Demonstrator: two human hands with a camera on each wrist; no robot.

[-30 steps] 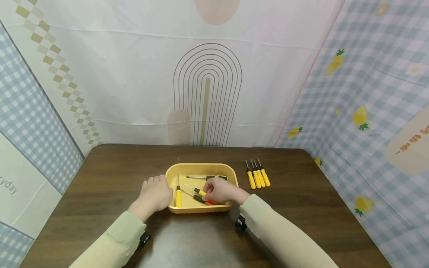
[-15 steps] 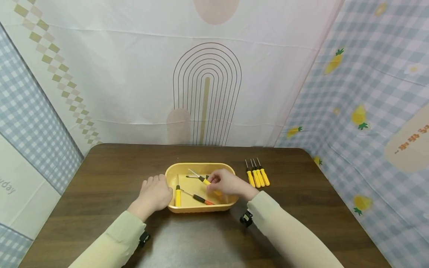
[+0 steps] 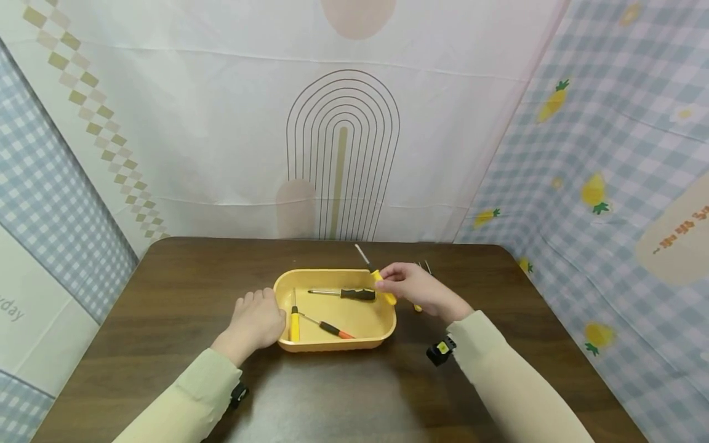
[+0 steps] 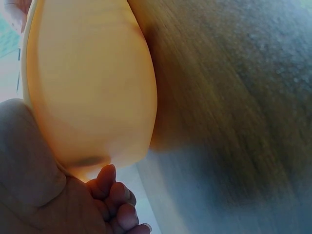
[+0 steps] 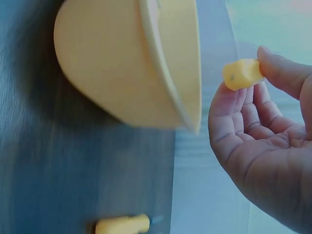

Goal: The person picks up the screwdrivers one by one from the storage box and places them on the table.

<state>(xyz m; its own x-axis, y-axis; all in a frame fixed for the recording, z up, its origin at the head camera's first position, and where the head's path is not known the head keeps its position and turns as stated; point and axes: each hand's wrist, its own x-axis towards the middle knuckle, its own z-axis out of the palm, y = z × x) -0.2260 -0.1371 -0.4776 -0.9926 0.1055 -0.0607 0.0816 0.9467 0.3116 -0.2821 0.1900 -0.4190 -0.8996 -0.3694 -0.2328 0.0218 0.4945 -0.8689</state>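
A yellow-handled screwdriver (image 3: 378, 278) is pinched between the thumb and fingers of my right hand (image 3: 421, 287), above the right end of the yellow plastic basin (image 3: 338, 346). Its shaft points up and away to the left. In the right wrist view, the butt of its handle (image 5: 236, 74) faces the camera. My left hand (image 3: 253, 319) grips the basin's left end, with the thumb at the rim and the fingers curled against the outside wall in the left wrist view. Inside the basin lie a yellow-handled screwdriver (image 3: 295, 326), a black-and-red one (image 3: 331, 330) and a black-handled one (image 3: 357, 295).
To the right of the basin, yellow screwdrivers (image 3: 418, 307) lie on the dark wooden table (image 3: 183, 289), mostly hidden behind my right hand. One yellow handle (image 5: 124, 225) shows at the bottom of the right wrist view. Patterned cloth (image 3: 232, 154) hangs behind the table.
My right hand has lifted the yellow screwdriver out of the basin and carried it up and to the right. The left hand and basin have stayed in place.
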